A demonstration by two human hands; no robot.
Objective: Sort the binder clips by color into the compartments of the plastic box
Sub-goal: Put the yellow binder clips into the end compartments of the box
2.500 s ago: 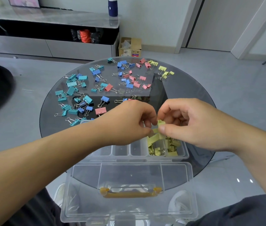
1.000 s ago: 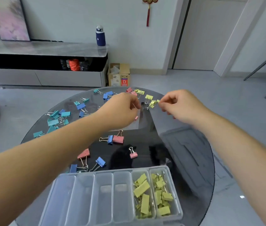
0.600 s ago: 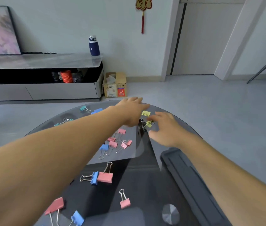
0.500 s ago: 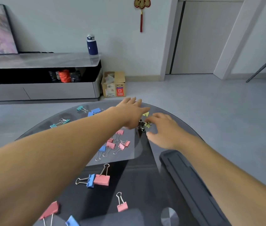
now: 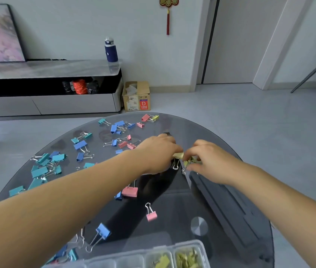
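My left hand [image 5: 158,151] pinches a yellow binder clip [image 5: 178,156] above the middle of the round glass table [image 5: 221,209]. Right beside it, my right hand [image 5: 205,157] grips several small yellow clips [image 5: 189,163]. The clear plastic box [image 5: 153,256] sits at the near edge; its two right compartments hold yellow clips [image 5: 187,259], the others look bare. Teal clips [image 5: 45,167] lie at the left, blue clips [image 5: 118,126] and pink clips [image 5: 128,144] farther back. One yellow clip [image 5: 155,118] remains at the far edge.
A pink clip [image 5: 151,215], a larger pink one [image 5: 129,191] and a blue clip [image 5: 103,231] lie between my hands and the box. Beyond the table stand a cardboard box [image 5: 137,96], a low cabinet [image 5: 47,89] with a blue bottle [image 5: 110,50], and a door.
Both hands reached to the far yellow clips, closed on them and have pulled back toward me. My view tilted down, so the box's right compartments show again.
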